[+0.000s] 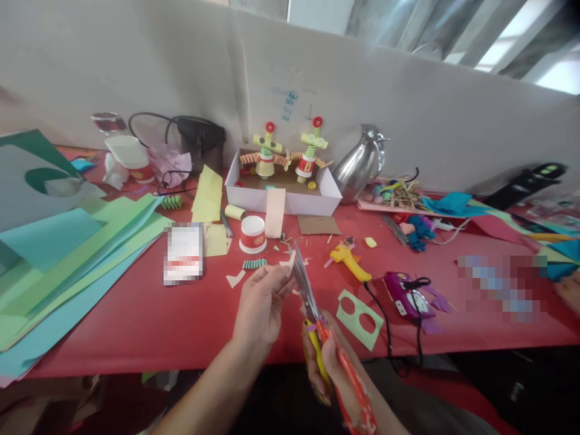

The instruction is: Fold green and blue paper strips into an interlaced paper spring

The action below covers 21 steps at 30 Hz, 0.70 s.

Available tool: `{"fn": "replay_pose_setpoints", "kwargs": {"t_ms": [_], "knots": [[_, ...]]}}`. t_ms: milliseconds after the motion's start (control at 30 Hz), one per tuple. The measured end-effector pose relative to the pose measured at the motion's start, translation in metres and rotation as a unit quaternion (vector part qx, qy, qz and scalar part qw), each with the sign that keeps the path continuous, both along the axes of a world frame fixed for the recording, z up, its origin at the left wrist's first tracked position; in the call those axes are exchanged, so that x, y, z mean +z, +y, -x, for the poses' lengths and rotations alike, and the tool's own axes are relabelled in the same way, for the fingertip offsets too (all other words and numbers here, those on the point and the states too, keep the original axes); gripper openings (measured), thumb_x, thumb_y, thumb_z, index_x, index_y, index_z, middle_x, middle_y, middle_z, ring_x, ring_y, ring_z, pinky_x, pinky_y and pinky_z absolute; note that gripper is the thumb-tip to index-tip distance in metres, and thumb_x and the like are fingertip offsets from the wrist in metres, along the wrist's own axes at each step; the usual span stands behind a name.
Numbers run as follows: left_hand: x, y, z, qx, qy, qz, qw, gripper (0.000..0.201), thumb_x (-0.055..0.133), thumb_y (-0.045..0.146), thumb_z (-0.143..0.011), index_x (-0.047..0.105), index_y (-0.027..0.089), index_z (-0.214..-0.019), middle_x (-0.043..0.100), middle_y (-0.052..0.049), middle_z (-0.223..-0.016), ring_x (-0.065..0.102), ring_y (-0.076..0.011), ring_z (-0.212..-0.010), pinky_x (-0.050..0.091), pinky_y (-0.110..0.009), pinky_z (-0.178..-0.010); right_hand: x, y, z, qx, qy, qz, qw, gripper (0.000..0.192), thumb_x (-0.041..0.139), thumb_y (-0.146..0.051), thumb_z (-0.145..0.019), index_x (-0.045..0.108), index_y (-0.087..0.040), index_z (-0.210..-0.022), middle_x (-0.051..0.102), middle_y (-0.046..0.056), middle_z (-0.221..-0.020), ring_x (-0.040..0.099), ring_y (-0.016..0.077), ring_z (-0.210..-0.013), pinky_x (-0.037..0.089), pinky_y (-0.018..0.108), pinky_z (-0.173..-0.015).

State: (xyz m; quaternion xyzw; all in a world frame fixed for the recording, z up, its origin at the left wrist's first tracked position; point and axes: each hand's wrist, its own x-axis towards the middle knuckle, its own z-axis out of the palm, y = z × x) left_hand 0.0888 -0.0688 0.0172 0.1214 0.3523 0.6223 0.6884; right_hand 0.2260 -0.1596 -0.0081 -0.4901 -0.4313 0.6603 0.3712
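My left hand (263, 296) pinches a small piece of peach paper (288, 263) above the red table. In my right hand (333, 356) is a pair of scissors (308, 290) with one red and one yellow handle. The blades are parted a little and point away from me, close beside the paper. Just beyond my left hand stand a red and white paper cup (252, 234) and a green folded paper spring (254, 264). Peach scraps (235, 278) lie around them.
A white box (283, 199) holds two paper robot figures. To its right stands a steel jug (360, 163). A yellow glue gun (350, 261) and purple device (408, 296) trail black cords. Coloured paper sheets (90, 254) pile up at left. Another person's hand (568, 293) shows far right.
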Motion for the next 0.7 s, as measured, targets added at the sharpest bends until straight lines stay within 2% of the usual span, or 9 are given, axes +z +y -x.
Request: {"fn": "replay_pose_setpoints", "kwargs": {"t_ms": [133,300,400,567,700], "knots": [[-0.002,0.001,0.002,-0.01,0.002,-0.011,1.0,0.022,0.08,0.013,-0.065,0.06,0.014,-0.059,0.071,-0.003,-0.072,0.07,-0.0148,-0.076,0.057,-0.027,-0.078,0.002,-0.001,0.003,-0.013,-0.004,-0.006,1.0,0.061,0.049,-0.08,-0.08,0.051,-0.022,-0.097,0.039,-0.01,-0.052,0.031,0.0048,-0.037,0.03,0.016,-0.036],[-0.004,0.002,0.003,-0.015,0.002,-0.014,1.0,0.019,0.081,0.012,-0.065,0.062,0.014,-0.061,0.069,-0.001,-0.068,0.07,-0.0135,-0.075,0.058,-0.027,-0.08,0.002,0.003,0.006,-0.009,-0.012,0.017,1.0,0.072,0.052,-0.085,-0.072,0.051,-0.022,-0.106,0.039,-0.011,-0.049,0.032,0.0054,-0.03,0.029,0.017,-0.03],[-0.006,0.003,0.005,-0.016,0.009,-0.013,1.0,0.017,0.081,0.013,-0.066,0.065,0.014,-0.063,0.07,-0.002,-0.069,0.071,-0.0142,-0.076,0.059,-0.027,-0.081,0.001,0.002,0.005,-0.001,-0.017,0.028,0.999,0.073,0.05,-0.085,-0.075,0.05,-0.021,-0.109,0.037,-0.012,-0.042,0.03,0.0065,-0.027,0.03,0.017,-0.027],[-0.013,0.005,0.012,-0.02,0.026,0.005,0.999,0.017,0.083,0.016,-0.065,0.066,0.013,-0.066,0.071,-0.003,-0.073,0.073,-0.0185,-0.084,0.059,-0.027,-0.081,0.004,0.0,-0.004,-0.028,0.009,0.03,0.999,0.065,0.047,-0.084,-0.077,0.049,-0.021,-0.096,0.039,-0.011,-0.043,0.03,0.0059,-0.029,0.03,0.017,-0.03],[-0.019,0.008,0.021,-0.027,0.05,0.012,0.998,0.017,0.085,0.017,-0.063,0.069,0.013,-0.069,0.07,-0.002,-0.071,0.07,-0.012,-0.074,0.057,-0.017,-0.069,0.005,0.001,-0.014,-0.024,0.027,0.029,0.999,0.063,0.043,-0.085,-0.078,0.046,-0.023,-0.084,0.04,-0.009,-0.046,0.03,0.0058,-0.032,0.031,0.018,-0.033]]}}
